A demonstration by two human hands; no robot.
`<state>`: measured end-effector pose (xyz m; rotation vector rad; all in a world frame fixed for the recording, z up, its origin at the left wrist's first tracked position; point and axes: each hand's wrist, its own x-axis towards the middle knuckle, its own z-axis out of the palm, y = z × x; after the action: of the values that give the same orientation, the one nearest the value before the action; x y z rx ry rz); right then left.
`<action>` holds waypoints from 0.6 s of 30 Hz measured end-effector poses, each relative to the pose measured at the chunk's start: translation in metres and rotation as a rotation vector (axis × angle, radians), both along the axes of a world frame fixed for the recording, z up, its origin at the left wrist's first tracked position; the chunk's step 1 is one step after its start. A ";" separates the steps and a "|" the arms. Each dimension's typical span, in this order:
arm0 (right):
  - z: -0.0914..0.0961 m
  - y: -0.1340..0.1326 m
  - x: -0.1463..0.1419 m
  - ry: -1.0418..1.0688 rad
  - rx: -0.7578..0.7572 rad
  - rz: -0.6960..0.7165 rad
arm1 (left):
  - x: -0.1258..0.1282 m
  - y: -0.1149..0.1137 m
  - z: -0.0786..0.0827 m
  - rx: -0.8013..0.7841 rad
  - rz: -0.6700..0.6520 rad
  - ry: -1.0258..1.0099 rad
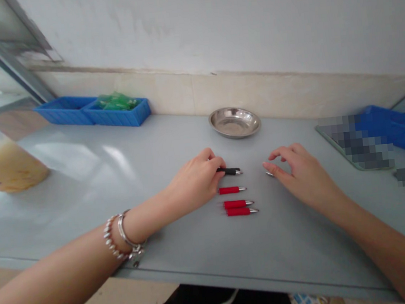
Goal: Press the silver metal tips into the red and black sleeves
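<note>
My left hand (201, 176), with bracelets at the wrist, has its fingers closed around the rear of a black pen (230, 171), whose silver tip points right. Below it on the grey table lie three red-gripped pens (239, 204) in a column, also pointing right. Their rear ends look faint, perhaps clear plastic. To the right, my right hand (293, 172) hovers low with thumb and fingers apart. A small silver piece (269, 174) shows beside its thumb; I cannot tell whether the thumb touches it.
A round steel dish (235, 122) stands near the wall. Two joined blue bins (118, 117), one with green plastic inside, sit at the back left. At far left is a clear container (6, 161) of yellowish liquid. A tablet-like item (349, 157) and another blue bin (397, 126) lie right.
</note>
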<state>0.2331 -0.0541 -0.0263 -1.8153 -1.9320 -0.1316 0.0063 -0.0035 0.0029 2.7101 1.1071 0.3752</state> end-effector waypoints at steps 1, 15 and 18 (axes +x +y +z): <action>-0.001 0.001 0.001 0.004 -0.014 0.006 | 0.000 0.000 0.000 -0.003 0.000 0.009; 0.010 -0.005 -0.007 0.104 -0.221 0.018 | -0.002 0.000 0.004 0.038 -0.069 -0.010; 0.010 -0.004 -0.009 0.081 -0.226 0.029 | -0.004 0.006 -0.001 0.039 -0.046 -0.040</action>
<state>0.2244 -0.0585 -0.0166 -1.9005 -1.9811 0.1742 0.0026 0.0030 0.0020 2.7441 1.0357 0.4467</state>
